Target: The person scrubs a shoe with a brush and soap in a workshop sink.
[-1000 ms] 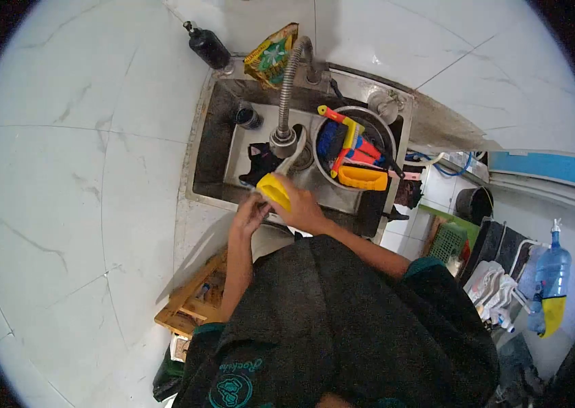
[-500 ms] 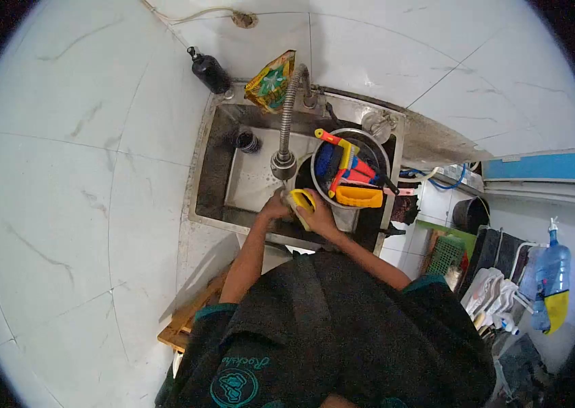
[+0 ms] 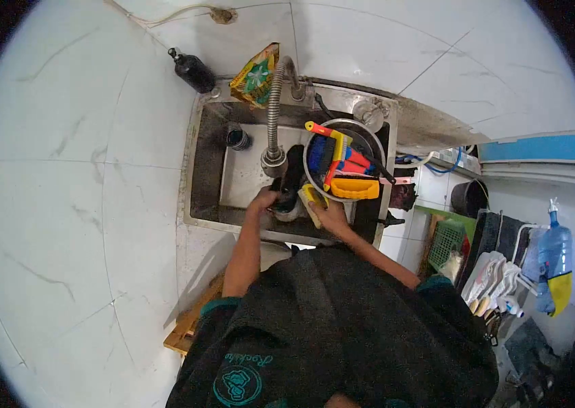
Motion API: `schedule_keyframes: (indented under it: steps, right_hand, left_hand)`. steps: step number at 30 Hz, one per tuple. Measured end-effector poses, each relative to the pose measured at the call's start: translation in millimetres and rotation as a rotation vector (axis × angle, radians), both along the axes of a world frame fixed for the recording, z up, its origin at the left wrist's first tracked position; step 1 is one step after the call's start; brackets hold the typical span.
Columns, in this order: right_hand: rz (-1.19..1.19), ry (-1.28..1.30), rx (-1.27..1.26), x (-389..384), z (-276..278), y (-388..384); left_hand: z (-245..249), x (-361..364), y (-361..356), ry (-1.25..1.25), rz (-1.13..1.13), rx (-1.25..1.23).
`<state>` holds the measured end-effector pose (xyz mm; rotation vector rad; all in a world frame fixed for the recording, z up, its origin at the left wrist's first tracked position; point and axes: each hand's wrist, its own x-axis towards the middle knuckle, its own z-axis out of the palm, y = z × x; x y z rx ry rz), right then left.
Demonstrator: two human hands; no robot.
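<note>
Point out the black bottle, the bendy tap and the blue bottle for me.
Black bottle (image 3: 194, 73): head view, middle of its body.
Bendy tap (image 3: 274, 117): head view, its ribbed metal neck.
Blue bottle (image 3: 555, 243): head view, its upper body.

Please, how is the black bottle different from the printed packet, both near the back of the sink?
The black bottle is plain and dark, while the packet is printed in yellow and green. The bottle has a rounded body with a narrow neck; the packet is a flatter pouch. The bottle is near the sink's corner, but the packet is beside the tap. Neither is held.
</note>
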<state>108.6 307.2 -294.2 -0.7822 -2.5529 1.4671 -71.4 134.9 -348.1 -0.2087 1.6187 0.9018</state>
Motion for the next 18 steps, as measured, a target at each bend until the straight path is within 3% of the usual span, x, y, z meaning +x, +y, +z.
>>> schedule_keyframes:
  steps: [4, 6, 8, 9, 11, 12, 13, 15, 16, 17, 18]
  right_hand:
    - [0.062, 0.108, -0.339, -6, 61, -16]
    - [0.189, 0.198, -0.183, -16, 77, -21]
    - [0.262, 0.288, -0.065, -37, 80, -27]
    - [0.216, 0.221, -0.027, -54, 87, -22]
    - [0.316, 0.131, -0.028, -70, 93, -27]
    - [0.364, 0.092, -0.031, -74, 95, -32]
    - [0.390, 0.209, -0.013, -72, 97, -34]
    - [0.470, 0.299, 0.037, -75, 99, -24]
    - [0.528, 0.264, 0.066, -81, 98, -13]
    - [0.350, 0.244, 0.197, -90, 85, -8]
    - [0.433, 0.303, 0.146, -85, 89, -11]
  left_hand:
    - [17, -4, -60, -0.237, 0.312, 0.217]
    - [-9, -14, -110, -0.128, 0.205, 0.261]
    - [-35, -23, -151, 0.125, -0.056, 0.247]
    - [-2, -23, -141, -0.024, 0.125, 0.160]
    - [17, -22, -136, -0.092, 0.266, 0.141]
    - [18, -23, -141, -0.010, 0.221, 0.204]
    - [12, -29, -146, 0.077, 0.172, 0.269]
    - [-135, -71, -239, 0.115, 0.124, 0.372]
    - [-138, -67, -240, 0.138, 0.073, 0.373]
    - [-140, -56, -239, 0.158, 0.027, 0.373]
    - [-141, -53, -235, 0.193, -0.018, 0.377]
